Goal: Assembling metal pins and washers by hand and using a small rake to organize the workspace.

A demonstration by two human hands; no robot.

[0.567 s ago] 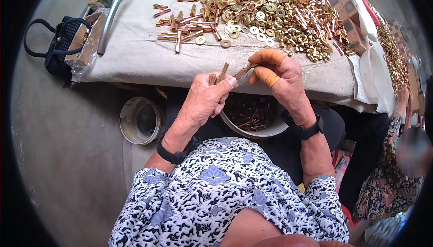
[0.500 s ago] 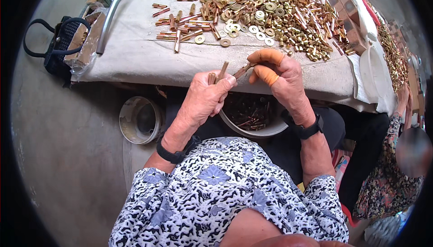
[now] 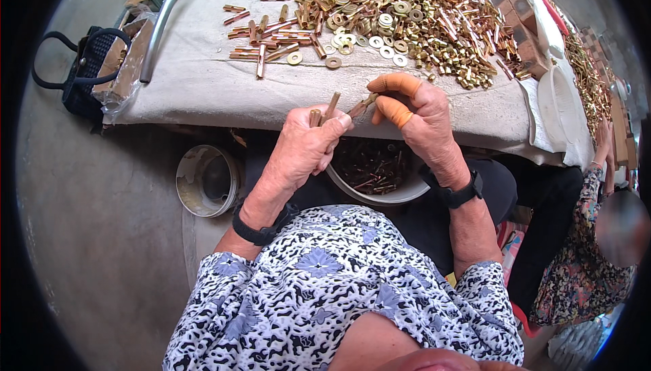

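My left hand [image 3: 302, 142] is closed round several thin brass-coloured anchor bolts; two stubby ends [image 3: 316, 117] and a longer one [image 3: 332, 105] stick up out of the fist. Another anchor bolt [image 3: 357, 109] points from it toward my right hand [image 3: 427, 119]. Orange finger covers sit on that hand's thumb and index finger, which pinch the bolt's far end. Whether a nut or washer is between those fingertips is too small to tell. Both hands are held just off the table's front edge, above a white bucket [image 3: 383, 200] of dark metal pieces.
On the cloth-covered table [image 3: 183, 90] lie loose metal sleeves [image 3: 261, 61], flat washers [image 3: 386, 52] and a heap of nuts [image 3: 468, 67]. Bricks [image 3: 531, 56] border the heap at right. A second bucket [image 3: 184, 180] stands at left, below a dark bag [image 3: 85, 76]. Another person [image 3: 576, 262] works at right.
My right fingertips have shifted slightly left along with the bolt end, staying pinched on it. My left hand keeps its grip. The whole view has moved slightly.
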